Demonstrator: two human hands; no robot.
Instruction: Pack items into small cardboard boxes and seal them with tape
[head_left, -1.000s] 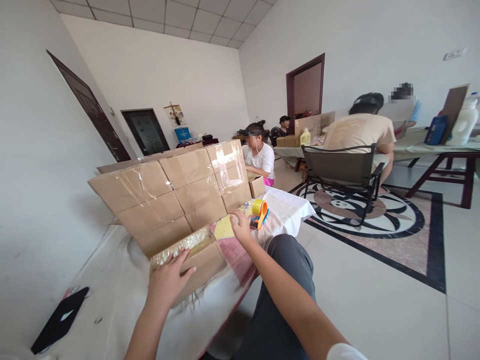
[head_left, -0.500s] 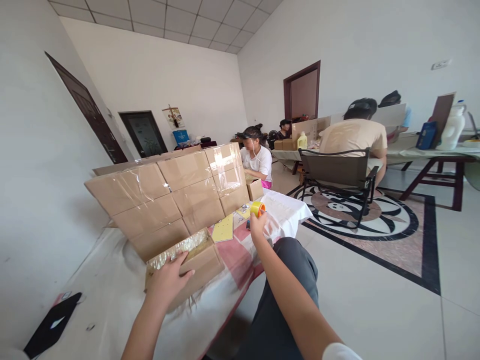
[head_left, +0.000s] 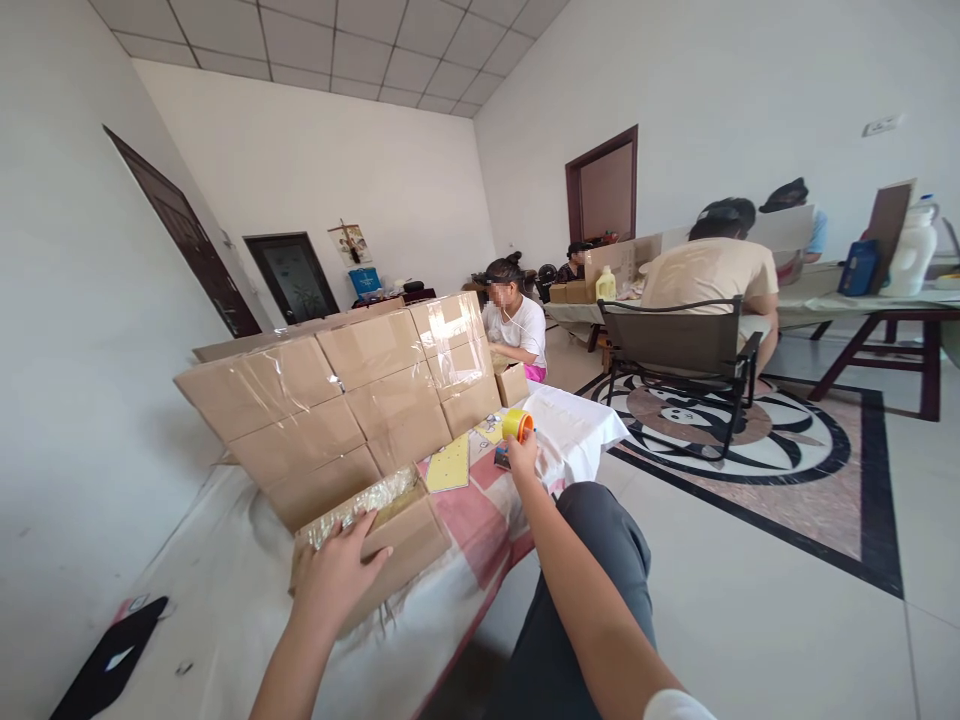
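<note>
Tape dispenser (head_left: 516, 424), yellow and orange, near the table's right edge, short of its white-draped far corner. Right hand (head_left: 523, 452) is on it, fingers curled round the near side, gripping; whether it is lifted off the cloth cannot be told. A small dark part or object (head_left: 501, 458) shows just left of the fingers, partly hidden.

Open carton (head_left: 409, 545) nearer the body, along the near stretch of the same edge, well apart from the dispenser. Shiny clear film shows at its top. Left hand (head_left: 341, 570) is laid over the carton's left end, fingers spread and relaxed, thumb toward the near side, nothing grasped.

Between carton and dispenser: flat yellow patch (head_left: 448, 464) on the red-and-white cloth; print or loose sheet, cannot tell.

Directly behind the carton, a stack of taped cartons (head_left: 360, 400), three rows high, clear tape glinting across the faces. Small carton (head_left: 513, 384) just beside its far right end.

Flat black item (head_left: 112, 655) with a white mark, by the table's left edge.

Beyond the table, a co-worker in a white shirt (head_left: 525, 328), seated; farther right, a person in a beige shirt (head_left: 709, 270) on a dark chair (head_left: 671, 335).
</note>
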